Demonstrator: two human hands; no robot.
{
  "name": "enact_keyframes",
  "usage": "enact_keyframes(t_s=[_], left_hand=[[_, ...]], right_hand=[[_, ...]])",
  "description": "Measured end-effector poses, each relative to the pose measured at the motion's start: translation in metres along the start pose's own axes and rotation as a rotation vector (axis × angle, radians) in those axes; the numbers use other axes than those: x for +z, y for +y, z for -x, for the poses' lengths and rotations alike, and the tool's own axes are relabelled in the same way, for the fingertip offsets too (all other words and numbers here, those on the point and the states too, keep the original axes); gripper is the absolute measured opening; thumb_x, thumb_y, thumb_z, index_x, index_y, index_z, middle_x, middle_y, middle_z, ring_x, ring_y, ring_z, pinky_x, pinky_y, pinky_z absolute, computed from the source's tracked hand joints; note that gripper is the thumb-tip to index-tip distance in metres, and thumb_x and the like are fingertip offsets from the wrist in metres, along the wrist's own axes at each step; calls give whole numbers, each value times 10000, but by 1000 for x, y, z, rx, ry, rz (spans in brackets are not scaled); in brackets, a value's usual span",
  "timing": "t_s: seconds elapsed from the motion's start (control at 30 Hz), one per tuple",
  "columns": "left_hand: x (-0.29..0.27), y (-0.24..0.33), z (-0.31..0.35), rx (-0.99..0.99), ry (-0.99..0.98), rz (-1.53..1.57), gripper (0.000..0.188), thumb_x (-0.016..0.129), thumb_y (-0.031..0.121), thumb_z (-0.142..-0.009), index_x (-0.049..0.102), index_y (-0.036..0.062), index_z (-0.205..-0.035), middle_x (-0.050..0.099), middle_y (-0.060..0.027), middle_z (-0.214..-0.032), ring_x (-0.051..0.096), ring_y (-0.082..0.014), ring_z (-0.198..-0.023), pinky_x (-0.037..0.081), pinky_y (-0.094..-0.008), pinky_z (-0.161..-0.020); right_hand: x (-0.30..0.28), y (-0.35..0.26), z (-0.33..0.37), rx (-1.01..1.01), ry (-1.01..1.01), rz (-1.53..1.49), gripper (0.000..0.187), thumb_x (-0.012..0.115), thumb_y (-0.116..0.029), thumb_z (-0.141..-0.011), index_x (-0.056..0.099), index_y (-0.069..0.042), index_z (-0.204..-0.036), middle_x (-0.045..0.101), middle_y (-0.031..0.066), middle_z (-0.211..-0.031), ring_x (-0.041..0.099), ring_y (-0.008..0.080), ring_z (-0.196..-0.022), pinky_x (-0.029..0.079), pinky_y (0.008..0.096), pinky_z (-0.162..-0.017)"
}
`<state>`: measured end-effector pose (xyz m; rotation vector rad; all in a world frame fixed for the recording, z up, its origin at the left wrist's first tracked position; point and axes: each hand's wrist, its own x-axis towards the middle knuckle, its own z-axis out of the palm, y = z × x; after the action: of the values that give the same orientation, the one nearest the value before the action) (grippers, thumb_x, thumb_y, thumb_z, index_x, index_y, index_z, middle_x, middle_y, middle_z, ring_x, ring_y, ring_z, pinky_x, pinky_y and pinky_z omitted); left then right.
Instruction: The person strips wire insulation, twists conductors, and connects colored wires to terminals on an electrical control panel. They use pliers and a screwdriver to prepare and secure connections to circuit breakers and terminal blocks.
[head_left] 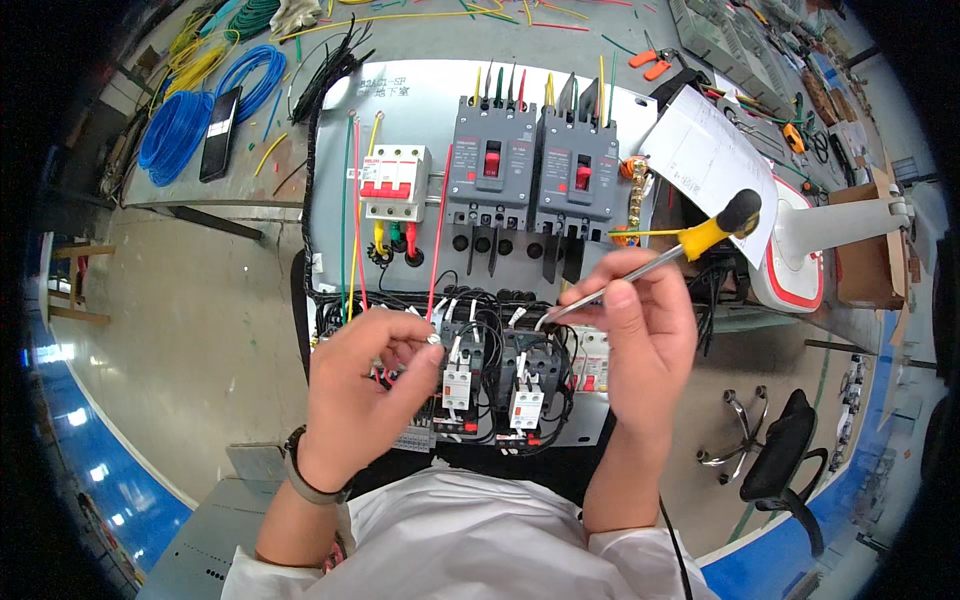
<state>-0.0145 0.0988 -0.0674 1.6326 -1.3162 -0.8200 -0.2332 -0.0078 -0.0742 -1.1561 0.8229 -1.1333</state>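
Note:
My right hand [645,340] is closed round the shaft of a screwdriver [712,232] with a yellow and black handle. Its handle points up to the right, and its tip is above the wiring of the panel [400,85]. A small silvery piece [433,340], too small to name, is pinched between thumb and fingers of my left hand [365,385]. A red wire [440,235] runs down to just above that pinch. Beneath the hands are contactors [457,385] with black wires. Two large grey breakers [492,165] and a white breaker with red levers [394,183] sit farther up.
Coils of blue wire [175,135] and a phone [220,135] lie on the bench at left. At right are a paper sheet [710,165], orange-handled cutters [655,65] and a white and red stand [800,260]. A black chair [785,450] is on the floor.

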Motion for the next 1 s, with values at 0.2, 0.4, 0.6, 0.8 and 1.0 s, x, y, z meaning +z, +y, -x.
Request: enact_keyframes(t_s=[0.2, 0.4, 0.6, 0.8, 1.0], left_hand=[[-6, -4, -14, -85, -7, 60, 107, 703, -4, -896, 683, -19, -1001, 678, -15, -885, 585, -58, -748, 483, -223, -679], [-2, -7, -45, -23, -6, 59, 108, 697, 7, -899, 684, -26, -1001, 690, -21, -898, 583, -49, -762, 490, -222, -693], [4, -2, -96, 281, 97, -115, 118, 731, 58, -892, 709, 18, -1001, 674, -36, -897, 580, -106, -747, 472, -261, -674], [27, -13, -131, 432, 173, -237, 139, 750, 49, -875, 715, 24, -1008, 650, -62, -896, 585, -156, -729, 476, -286, -653], [40, -16, -135, 381, 216, -256, 147, 760, 50, -868, 707, 19, -1002, 646, -73, -883, 574, -168, -705, 483, -298, -655]], right_hand=[[-17, -2, 2, 32, 79, 182, 267, 591, -127, -1058, 624, 35, -1268, 659, 58, -971, 670, 139, -878, 591, 295, -775], [-22, 9, 6, 43, 94, 259, 250, 601, -118, -1050, 626, 40, -1242, 675, 72, -996, 688, 152, -904, 593, 302, -777], [-23, 18, 9, 44, 84, 232, 223, 600, -110, -1049, 620, 41, -1212, 678, 82, -1000, 695, 165, -908, 599, 314, -786], [-28, 25, 10, 36, 98, 208, 241, 595, -106, -1049, 617, 43, -1237, 685, 79, -996, 687, 150, -911, 589, 306, -802], [-32, 18, -2, 78, 140, 266, 313, 580, -138, -1052, 620, 18, -1321, 653, 38, -934, 618, 94, -789, 538, 263, -704]])
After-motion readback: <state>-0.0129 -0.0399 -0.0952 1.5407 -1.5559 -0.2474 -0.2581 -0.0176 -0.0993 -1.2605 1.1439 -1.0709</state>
